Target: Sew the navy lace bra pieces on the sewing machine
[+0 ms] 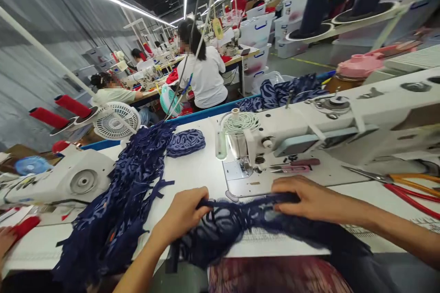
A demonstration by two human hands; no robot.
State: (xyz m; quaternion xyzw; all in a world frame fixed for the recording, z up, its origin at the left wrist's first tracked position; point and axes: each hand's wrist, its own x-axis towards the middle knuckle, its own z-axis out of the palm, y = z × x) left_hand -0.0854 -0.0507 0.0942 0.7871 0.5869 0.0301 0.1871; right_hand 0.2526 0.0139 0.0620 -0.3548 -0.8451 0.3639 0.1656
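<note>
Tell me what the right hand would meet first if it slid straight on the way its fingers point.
Probably the left hand: the right hand points leftward along the dark navy lace fabric both grip; depth is uncertain.

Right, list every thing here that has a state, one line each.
left hand: closed on the navy lace piece
right hand: pressing flat on the same piece
navy lace piece: bunched, stretched between both hands
navy lace pile: heaped, hanging over the table edge
scissors: shut, lying flat
white fan: tilted; running or not, cannot tell
</note>
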